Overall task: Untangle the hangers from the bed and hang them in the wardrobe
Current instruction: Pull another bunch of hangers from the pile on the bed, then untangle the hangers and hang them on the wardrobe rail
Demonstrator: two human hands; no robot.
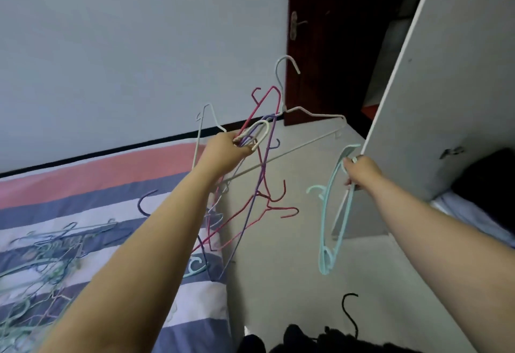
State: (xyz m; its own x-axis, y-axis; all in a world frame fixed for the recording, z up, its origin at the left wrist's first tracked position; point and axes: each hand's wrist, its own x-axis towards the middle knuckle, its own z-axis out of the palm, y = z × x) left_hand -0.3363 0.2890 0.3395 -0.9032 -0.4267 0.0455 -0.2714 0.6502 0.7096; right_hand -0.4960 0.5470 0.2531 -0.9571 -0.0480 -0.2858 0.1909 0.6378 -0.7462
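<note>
My left hand (227, 152) is raised over the bed's edge, shut on the hooks of a tangled bunch of wire hangers (260, 174) in red, purple and white. They dangle below and beside the hand. My right hand (361, 171) grips a light-blue plastic hanger (333, 221), held close to the edge of the white wardrobe door (434, 96). A pile of tangled pale hangers (41, 258) lies on the striped bedsheet (111, 185) at lower left.
A dark red wooden door (326, 46) with a metal handle stands ahead. A black hanger hook (349, 311) pokes up from dark fabric at the bottom. Grey floor (278, 283) runs between bed and wardrobe. Dark clothing (485, 180) lies at the right.
</note>
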